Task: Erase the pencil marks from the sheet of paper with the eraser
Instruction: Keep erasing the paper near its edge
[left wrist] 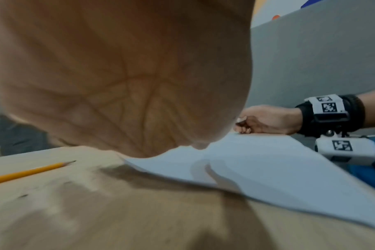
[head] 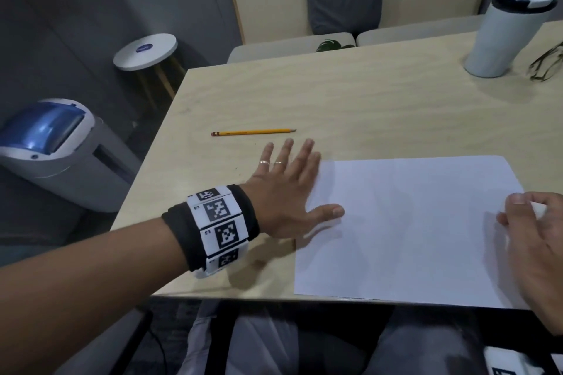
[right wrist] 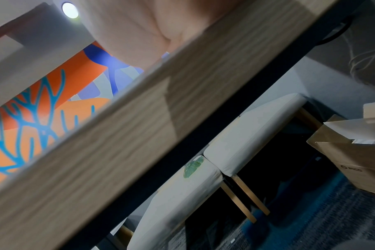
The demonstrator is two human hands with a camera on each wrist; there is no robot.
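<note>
Two hands frame your paper [head: 405,228] on the table [head: 335,94]: your left hand [head: 289,192] lies flat, fingers straight, on its left edge; your right hand [head: 536,240], cut off at the frame, pinches a white eraser [head: 537,208], mostly hidden. No pencil marks can be made out. The box [right wrist: 353,155] label is too blurred to read.

Table [head: 380,94] pale wood, matt, fine grain, sheet of paper [head: 408,228] white, smooth, matt, pencil [head: 253,132] glossy yellow paint with metal ferrule, tumbler [head: 502,36] matt white with black plastic lid, left wristband [head: 213,228] black cloth with white plastic marker tiles, rings [head: 270,163] shiny metal
</note>
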